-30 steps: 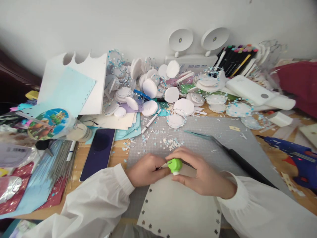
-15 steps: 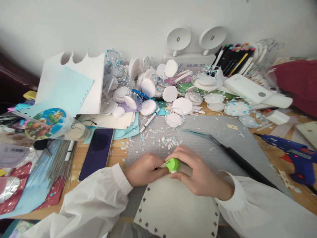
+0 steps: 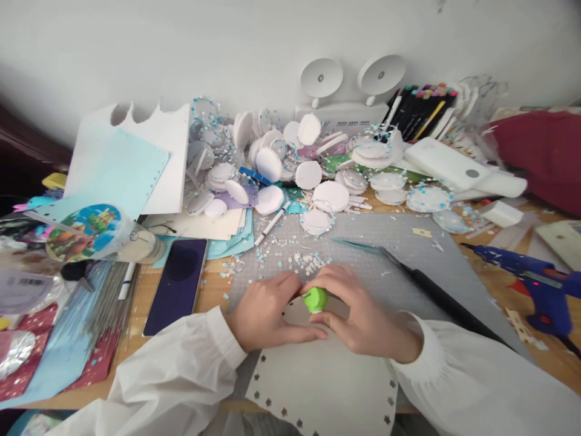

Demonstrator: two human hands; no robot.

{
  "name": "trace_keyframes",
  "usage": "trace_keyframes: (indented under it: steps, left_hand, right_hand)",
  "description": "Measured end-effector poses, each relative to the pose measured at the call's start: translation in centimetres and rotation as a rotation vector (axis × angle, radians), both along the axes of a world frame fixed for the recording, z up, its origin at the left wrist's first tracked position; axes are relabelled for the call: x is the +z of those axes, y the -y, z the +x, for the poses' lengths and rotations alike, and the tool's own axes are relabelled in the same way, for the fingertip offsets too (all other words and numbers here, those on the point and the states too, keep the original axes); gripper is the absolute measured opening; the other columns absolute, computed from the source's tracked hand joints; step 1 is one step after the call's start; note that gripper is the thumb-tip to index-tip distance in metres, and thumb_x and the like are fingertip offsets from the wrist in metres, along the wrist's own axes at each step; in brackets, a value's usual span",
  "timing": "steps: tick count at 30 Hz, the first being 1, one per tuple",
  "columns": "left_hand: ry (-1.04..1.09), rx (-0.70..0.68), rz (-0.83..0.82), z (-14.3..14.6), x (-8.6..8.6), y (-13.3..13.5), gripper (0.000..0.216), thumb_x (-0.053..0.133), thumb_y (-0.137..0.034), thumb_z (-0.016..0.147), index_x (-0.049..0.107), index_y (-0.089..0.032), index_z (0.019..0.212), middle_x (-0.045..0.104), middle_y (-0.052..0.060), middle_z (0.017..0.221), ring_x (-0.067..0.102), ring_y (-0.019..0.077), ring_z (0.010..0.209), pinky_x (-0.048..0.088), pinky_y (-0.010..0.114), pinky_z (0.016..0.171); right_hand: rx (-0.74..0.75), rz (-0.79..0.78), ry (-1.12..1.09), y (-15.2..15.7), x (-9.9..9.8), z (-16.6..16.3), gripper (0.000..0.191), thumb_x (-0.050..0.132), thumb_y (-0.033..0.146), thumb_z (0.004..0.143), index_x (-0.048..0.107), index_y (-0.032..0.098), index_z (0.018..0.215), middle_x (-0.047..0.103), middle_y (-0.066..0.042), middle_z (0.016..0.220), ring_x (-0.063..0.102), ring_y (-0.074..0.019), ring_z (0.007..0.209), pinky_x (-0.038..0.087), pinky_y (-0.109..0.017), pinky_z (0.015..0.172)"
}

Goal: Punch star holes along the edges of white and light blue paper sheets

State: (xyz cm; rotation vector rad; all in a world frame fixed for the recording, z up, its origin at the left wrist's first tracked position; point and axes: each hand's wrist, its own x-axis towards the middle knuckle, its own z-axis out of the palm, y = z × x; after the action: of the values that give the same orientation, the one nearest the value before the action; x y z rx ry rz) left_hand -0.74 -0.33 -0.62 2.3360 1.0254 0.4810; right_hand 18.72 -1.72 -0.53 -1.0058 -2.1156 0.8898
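A cream sheet of paper (image 3: 327, 369) with small flower-shaped holes along its edges lies in front of me, its near part reaching past the table edge. My right hand (image 3: 363, 312) is closed around a small lime-green paper punch (image 3: 315, 299) at the sheet's far edge, thumb below and fingers over the top. My left hand (image 3: 272, 312) grips the sheet's far left side, thumb stretched flat across the paper toward the punch. Its other fingers are bent near the punch and partly hidden. Tiny punched paper flowers (image 3: 308, 262) are scattered just beyond my hands.
On the grey cutting mat (image 3: 363, 230) lies a black-handled tool with a pointed metal tip (image 3: 436, 295). A blue glue gun (image 3: 521, 266) rests at right. At left are a phone (image 3: 177, 284), a lidded cup (image 3: 91, 233) and thin wires (image 3: 102, 303). White paper discs (image 3: 267, 163) pile up behind.
My left thumb has moved from beside the punch to lie lower across the paper. The punch stays in my right hand at the sheet's far edge, and the sheet has shifted slightly.
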Motion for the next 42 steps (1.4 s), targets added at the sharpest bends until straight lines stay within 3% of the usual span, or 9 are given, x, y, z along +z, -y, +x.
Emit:
trace_keyframes:
  steps: [5, 13, 17, 22, 24, 27, 31, 42]
  left_hand:
    - [0.034, -0.096, 0.245, -0.3, -0.7, -0.2, 0.046, 0.049, -0.061, 0.082, 0.046, -0.018, 0.069, 0.050, -0.001, 0.060, 0.046, 0.0119, 0.049, 0.027, 0.025, 0.045]
    - [0.097, -0.117, 0.341, -0.4, -1.1, -0.2, 0.044, 0.044, -0.057, 0.086, 0.048, -0.017, 0.067, 0.049, -0.001, 0.055, 0.043, 0.0119, 0.045, 0.026, 0.027, 0.043]
    - [0.119, -0.100, 0.288, -0.4, -1.2, -0.3, 0.043, 0.047, -0.056, 0.085, 0.046, -0.018, 0.066, 0.047, -0.002, 0.054, 0.041, 0.0111, 0.045, 0.024, 0.026, 0.043]
    - [0.157, -0.061, 0.090, -0.4, -1.0, -0.6, 0.044, 0.056, -0.058, 0.080, 0.047, -0.016, 0.069, 0.042, -0.004, 0.057, 0.039, 0.0096, 0.049, 0.026, 0.023, 0.046]
    - [0.170, -0.081, 0.016, -0.6, -0.9, -0.7, 0.041, 0.049, -0.055, 0.086, 0.048, -0.016, 0.072, 0.043, -0.003, 0.059, 0.040, 0.0100, 0.052, 0.028, 0.023, 0.048]
    - [0.167, -0.096, -0.045, -0.8, -0.9, -0.8, 0.033, 0.032, -0.035, 0.096, 0.047, -0.017, 0.074, 0.045, -0.001, 0.064, 0.043, 0.0112, 0.056, 0.032, 0.023, 0.054]
    - [0.155, -0.108, 0.020, -0.9, -1.1, -0.7, 0.027, 0.031, -0.022, 0.095, 0.043, -0.018, 0.071, 0.045, 0.000, 0.065, 0.043, 0.0123, 0.057, 0.033, 0.025, 0.055]
    - [0.143, -0.133, 0.141, -0.8, -1.2, -0.5, 0.021, 0.034, -0.017, 0.092, 0.041, -0.019, 0.072, 0.046, 0.000, 0.065, 0.042, 0.0134, 0.055, 0.030, 0.026, 0.053]
  right_hand:
    - [0.030, 0.026, 0.023, 0.2, -0.4, -0.4, 0.017, 0.057, 0.015, 0.077, 0.054, 0.020, 0.093, 0.056, -0.003, 0.083, 0.051, -0.0199, 0.080, 0.037, -0.037, 0.077]
    - [0.030, 0.063, 0.018, 0.3, -0.7, -0.7, 0.021, 0.055, 0.009, 0.073, 0.052, 0.021, 0.089, 0.052, 0.000, 0.078, 0.052, -0.0179, 0.078, 0.030, -0.049, 0.101]
    - [0.029, 0.062, 0.003, 0.2, -0.7, -0.7, 0.022, 0.054, 0.009, 0.074, 0.053, 0.021, 0.092, 0.052, 0.000, 0.078, 0.052, -0.0181, 0.078, 0.028, -0.049, 0.103]
    - [0.010, 0.026, -0.064, -0.1, -0.8, -0.6, 0.021, 0.057, 0.013, 0.078, 0.055, 0.021, 0.097, 0.055, -0.002, 0.085, 0.052, -0.0190, 0.084, 0.029, -0.046, 0.100]
    - [0.003, 0.011, -0.088, -0.1, -0.8, -0.5, 0.020, 0.057, 0.016, 0.081, 0.055, 0.021, 0.100, 0.056, -0.003, 0.088, 0.051, -0.0198, 0.087, 0.033, -0.043, 0.095]
    - [-0.016, 0.001, -0.087, -0.1, -0.8, -0.3, 0.020, 0.058, 0.021, 0.084, 0.054, 0.021, 0.103, 0.056, -0.004, 0.092, 0.050, -0.0210, 0.091, 0.035, -0.041, 0.090]
    - [0.000, -0.027, -0.085, -0.2, -0.7, -0.1, 0.021, 0.059, 0.023, 0.084, 0.053, 0.020, 0.104, 0.055, -0.005, 0.093, 0.049, -0.0215, 0.091, 0.036, -0.039, 0.084]
    - [0.028, -0.099, -0.131, -0.3, -0.3, 0.2, 0.027, 0.061, 0.025, 0.083, 0.053, 0.021, 0.108, 0.057, -0.005, 0.097, 0.052, -0.0205, 0.092, 0.039, -0.038, 0.085]
